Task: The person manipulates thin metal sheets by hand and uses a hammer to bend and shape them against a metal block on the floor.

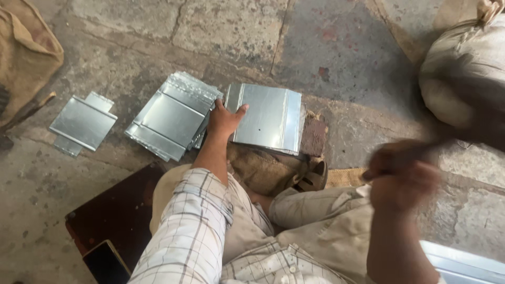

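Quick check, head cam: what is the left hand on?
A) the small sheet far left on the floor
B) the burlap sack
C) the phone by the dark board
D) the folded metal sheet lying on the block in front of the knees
D: the left hand grips the left edge of the folded metal sheet, fingers over its edge; the blurred right hand is raised away from it.

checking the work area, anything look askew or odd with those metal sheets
The stack of metal sheets beside the left hand is fanned out unevenly, edges not lined up. The right hand is motion-blurred. No visible damage.
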`<state>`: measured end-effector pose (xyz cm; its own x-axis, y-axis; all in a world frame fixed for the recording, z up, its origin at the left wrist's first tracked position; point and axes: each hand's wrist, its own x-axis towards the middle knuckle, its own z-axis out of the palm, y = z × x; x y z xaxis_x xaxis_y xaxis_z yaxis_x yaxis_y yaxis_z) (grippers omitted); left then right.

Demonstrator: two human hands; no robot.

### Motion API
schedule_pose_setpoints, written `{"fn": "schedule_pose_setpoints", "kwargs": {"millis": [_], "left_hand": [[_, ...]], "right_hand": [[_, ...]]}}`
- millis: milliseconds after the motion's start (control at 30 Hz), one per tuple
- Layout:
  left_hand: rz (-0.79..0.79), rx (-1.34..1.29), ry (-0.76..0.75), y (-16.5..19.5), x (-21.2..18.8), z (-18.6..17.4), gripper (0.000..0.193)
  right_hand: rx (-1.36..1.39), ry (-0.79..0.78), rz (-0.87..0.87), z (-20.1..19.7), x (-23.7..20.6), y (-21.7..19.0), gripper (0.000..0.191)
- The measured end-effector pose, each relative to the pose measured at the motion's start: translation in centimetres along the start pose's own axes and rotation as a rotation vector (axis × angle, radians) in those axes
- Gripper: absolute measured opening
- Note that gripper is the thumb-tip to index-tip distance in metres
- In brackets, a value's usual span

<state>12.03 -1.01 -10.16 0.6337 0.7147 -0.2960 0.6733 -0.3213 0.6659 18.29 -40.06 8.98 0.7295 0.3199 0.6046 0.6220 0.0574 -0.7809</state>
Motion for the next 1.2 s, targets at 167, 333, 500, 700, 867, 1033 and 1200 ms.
{"fn": "schedule_pose_setpoints", "kwargs": {"millis": [167, 333, 500, 700, 867, 1033, 1200], "left_hand": [[-0.017, -0.013, -0.026, -0.1, 0.4, 0.0, 0.117], [-0.036, 0.014, -0.062, 0.2, 0.5, -0.1, 0.116], [0.012, -0.022, -0.037, -0.1, 0.0, -0.1, 0.113], [0.014, 0.004, -0.048, 0.0, 0.4, -0.3, 0.111], [0.012, 0.023, -0.061, -0.2, 0.5, 0.0, 0.112], [0.024, 0.009, -0.036, -0.4, 0.7, 0.3, 0.112], [0.029, -0.008, -0.052, -0.3, 0.6, 0.1, 0.112]], "right_hand": [[0.524, 0.045, -0.145, -1.4, -3.0, 1.6, 0.056], [-0.728, -0.513, 0.317, 6.5, -10.1, 8.4, 0.053], [-0.791, -0.391, 1.032, 5.2, -6.3, 6.3, 0.043], [0.526, 0.048, -0.145, -2.9, 0.2, 1.0, 0.048], [0.269, 0.148, -0.113, 1.2, -6.4, 5.1, 0.044], [-0.825, -0.57, 0.516, 6.8, -9.9, 7.3, 0.02], [-0.503, -0.281, 0.615, 4.3, -2.6, 1.6, 0.04]]}}
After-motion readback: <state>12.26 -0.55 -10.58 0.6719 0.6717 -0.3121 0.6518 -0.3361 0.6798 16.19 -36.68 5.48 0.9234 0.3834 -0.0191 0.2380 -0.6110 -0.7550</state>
